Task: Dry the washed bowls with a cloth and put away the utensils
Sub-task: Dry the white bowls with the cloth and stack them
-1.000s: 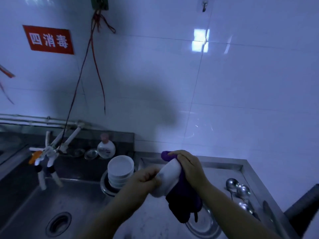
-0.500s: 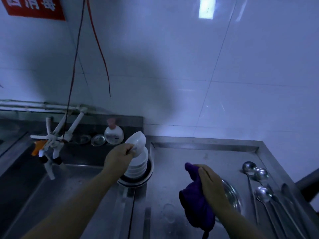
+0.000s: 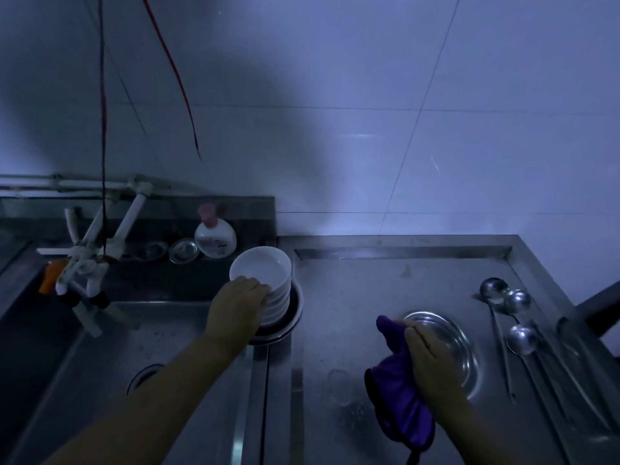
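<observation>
A stack of white bowls [image 3: 265, 273] stands upright in a metal dish [image 3: 295, 317] on the ridge between sink and counter. My left hand [image 3: 238, 303] rests against the left side of the stack, fingers curled round the bowls' rims. My right hand [image 3: 429, 357] grips a purple cloth [image 3: 399, 407] that hangs down over the steel counter [image 3: 369, 297]. A shiny metal plate [image 3: 449, 333] lies on the counter, partly hidden behind my right hand. Several metal ladles [image 3: 516, 337] lie side by side at the counter's right.
The sink basin [image 3: 141, 344] with its drain [image 3: 144, 377] lies at left under white taps [image 3: 87, 273]. A soap bottle [image 3: 214, 236] and small glass dishes [image 3: 183, 251] stand on the ledge behind. Red wires [image 3: 104, 129] hang down the tiled wall. A dark bar [image 3: 600, 310] juts in at right.
My left hand has set the dried bowl onto the stack and now lies against the stack's side. My right hand has stayed low over the counter with the cloth. The view tilted down.
</observation>
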Demonstrator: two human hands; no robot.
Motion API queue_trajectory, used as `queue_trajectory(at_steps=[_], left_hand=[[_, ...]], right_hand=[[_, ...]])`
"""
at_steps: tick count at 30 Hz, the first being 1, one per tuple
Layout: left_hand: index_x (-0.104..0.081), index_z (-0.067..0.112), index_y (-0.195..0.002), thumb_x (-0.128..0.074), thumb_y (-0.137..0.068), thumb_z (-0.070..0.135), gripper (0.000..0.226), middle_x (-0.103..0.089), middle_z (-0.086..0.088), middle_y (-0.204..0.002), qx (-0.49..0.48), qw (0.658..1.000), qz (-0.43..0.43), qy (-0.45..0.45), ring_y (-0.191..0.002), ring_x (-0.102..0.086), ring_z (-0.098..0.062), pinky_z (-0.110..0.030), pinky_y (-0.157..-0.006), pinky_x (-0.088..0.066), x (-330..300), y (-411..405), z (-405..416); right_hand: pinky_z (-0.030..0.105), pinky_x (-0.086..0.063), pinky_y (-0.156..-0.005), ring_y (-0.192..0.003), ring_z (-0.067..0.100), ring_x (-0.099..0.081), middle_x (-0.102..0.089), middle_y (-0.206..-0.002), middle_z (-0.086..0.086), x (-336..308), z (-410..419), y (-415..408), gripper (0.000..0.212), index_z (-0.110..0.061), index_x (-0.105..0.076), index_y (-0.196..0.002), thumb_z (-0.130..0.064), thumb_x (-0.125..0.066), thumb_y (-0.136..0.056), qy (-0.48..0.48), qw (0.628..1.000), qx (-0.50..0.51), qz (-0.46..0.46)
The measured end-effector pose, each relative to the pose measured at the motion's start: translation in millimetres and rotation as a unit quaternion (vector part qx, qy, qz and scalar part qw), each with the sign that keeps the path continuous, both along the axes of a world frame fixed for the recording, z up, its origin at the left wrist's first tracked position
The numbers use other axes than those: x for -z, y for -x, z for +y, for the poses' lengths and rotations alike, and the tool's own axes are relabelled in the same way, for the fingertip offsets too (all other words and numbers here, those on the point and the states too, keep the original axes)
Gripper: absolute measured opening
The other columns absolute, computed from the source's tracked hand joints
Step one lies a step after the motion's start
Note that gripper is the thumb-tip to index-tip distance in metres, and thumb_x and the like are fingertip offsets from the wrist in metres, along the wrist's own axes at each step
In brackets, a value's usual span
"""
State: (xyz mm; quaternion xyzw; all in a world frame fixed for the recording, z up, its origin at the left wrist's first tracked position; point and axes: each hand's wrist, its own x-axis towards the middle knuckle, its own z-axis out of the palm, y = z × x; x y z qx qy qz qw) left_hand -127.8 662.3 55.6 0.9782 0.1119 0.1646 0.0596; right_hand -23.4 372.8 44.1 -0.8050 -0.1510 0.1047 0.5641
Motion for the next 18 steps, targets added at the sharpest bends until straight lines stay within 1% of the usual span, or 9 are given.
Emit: queue_trajectory(at_steps=[2,3,5,9,13,16,18], left_hand=[[-0.069,0.008,-0.072,-0.064,-0.07,0.005,0.007,-0.061,-0.007,-0.061,0.006,1.0,-0.01,0.002,-0.055,-0.057,-0.028,-0.031,-0.047,-0.046,0.1,0.7,-0.2],[-0.07,0.008,-0.073,-0.068,-0.071,0.003,0.006,-0.062,-0.007,-0.062,0.009,1.0,-0.007,0.002,-0.056,-0.057,-0.028,-0.032,-0.048,-0.046,-0.2,1.3,-0.1],[-0.07,0.008,-0.073,-0.077,-0.066,-0.001,0.013,-0.062,-0.007,-0.062,0.01,1.0,0.005,0.002,-0.056,-0.057,-0.028,-0.032,-0.048,-0.046,-0.6,2.0,0.1],[-0.07,0.008,-0.073,-0.081,-0.061,-0.001,0.018,-0.062,-0.007,-0.061,0.008,1.0,0.01,-0.014,-0.055,-0.057,-0.028,-0.031,-0.047,-0.046,-1.9,2.7,-0.8],[-0.07,0.007,-0.075,-0.077,-0.065,0.001,0.014,-0.062,-0.008,-0.064,0.013,1.0,0.011,-0.022,-0.057,-0.058,-0.029,-0.033,-0.049,-0.048,-2.4,2.3,-1.2],[-0.07,0.006,-0.08,-0.072,-0.067,0.002,0.014,-0.064,-0.008,-0.068,0.005,1.0,0.0,-0.017,-0.061,-0.059,-0.03,-0.035,-0.054,-0.05,-3.0,2.9,-1.5],[-0.07,0.007,-0.084,-0.066,-0.071,0.007,0.013,-0.064,-0.009,-0.071,0.0,1.0,-0.006,-0.024,-0.064,-0.06,-0.03,-0.036,-0.056,-0.049,-4.0,3.7,-2.0]], right_hand=[[0.008,-0.042,-0.074,-0.087,-0.001,-0.061,-0.066,-0.092,-0.013,0.1,1.7,1.4,0.04,-0.032,-0.062,-0.087,0.001,-0.042,-0.098,-0.004,1.0,-0.003,0.004],[0.01,-0.043,-0.076,-0.088,0.0,-0.061,-0.066,-0.092,-0.012,0.7,1.9,1.9,0.04,-0.032,-0.062,-0.088,0.001,-0.041,-0.098,-0.004,1.0,-0.006,0.007],[0.014,-0.044,-0.076,-0.088,0.003,-0.062,-0.067,-0.092,-0.01,2.7,2.0,2.5,0.039,-0.03,-0.062,-0.09,0.001,-0.041,-0.098,0.0,1.0,-0.011,0.006],[0.021,-0.047,-0.08,-0.09,0.008,-0.063,-0.067,-0.092,-0.007,6.4,2.3,3.5,0.037,-0.026,-0.062,-0.094,0.003,-0.039,-0.098,0.016,0.999,-0.027,-0.008],[0.022,-0.047,-0.081,-0.091,0.01,-0.063,-0.067,-0.093,-0.005,6.8,1.5,3.6,0.035,-0.024,-0.062,-0.096,0.003,-0.039,-0.098,0.016,0.999,-0.031,-0.007],[0.02,-0.047,-0.079,-0.091,0.008,-0.063,-0.067,-0.094,-0.005,6.6,0.3,4.4,0.035,-0.025,-0.062,-0.097,0.001,-0.038,-0.099,0.012,0.999,-0.036,0.0],[0.02,-0.048,-0.078,-0.09,0.008,-0.064,-0.068,-0.094,-0.004,6.7,-0.3,5.1,0.034,-0.024,-0.063,-0.098,0.0,-0.038,-0.099,0.007,0.999,-0.038,0.005]])
